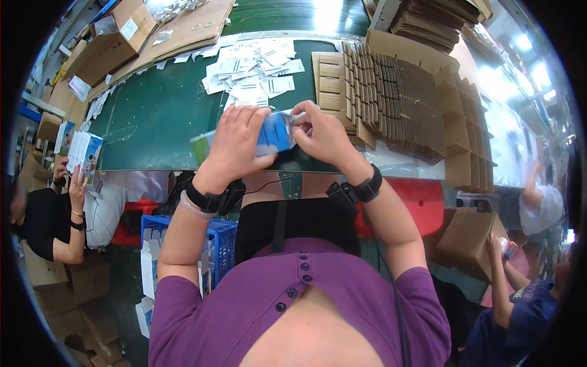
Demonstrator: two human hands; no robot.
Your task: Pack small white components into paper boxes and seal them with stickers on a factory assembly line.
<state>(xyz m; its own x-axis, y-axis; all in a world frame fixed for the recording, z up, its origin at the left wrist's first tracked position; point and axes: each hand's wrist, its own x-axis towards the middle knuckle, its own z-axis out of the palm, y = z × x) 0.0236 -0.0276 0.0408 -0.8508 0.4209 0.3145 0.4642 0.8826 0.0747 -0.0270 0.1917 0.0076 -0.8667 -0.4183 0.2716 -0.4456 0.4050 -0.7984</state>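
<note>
A small blue, white and green cardboard box [276, 131] lies on its side near the front edge of the green table. My left hand [237, 142] is wrapped over its middle, gripping it from above. At the box's right end, my right hand [324, 136] pinches what looks like a white end flap, with the fingers bent together. Part of the box is hidden under my left hand. Just beyond it is a loose pile of white printed paper slips [251, 68].
Cardboard dividers [394, 98] are stacked to the right. A brown carton [116, 43] stands at the far left. Below the table edge is a blue plastic crate [221, 235] with boxes. Co-workers sit on both sides; the left one holds a box [84, 151].
</note>
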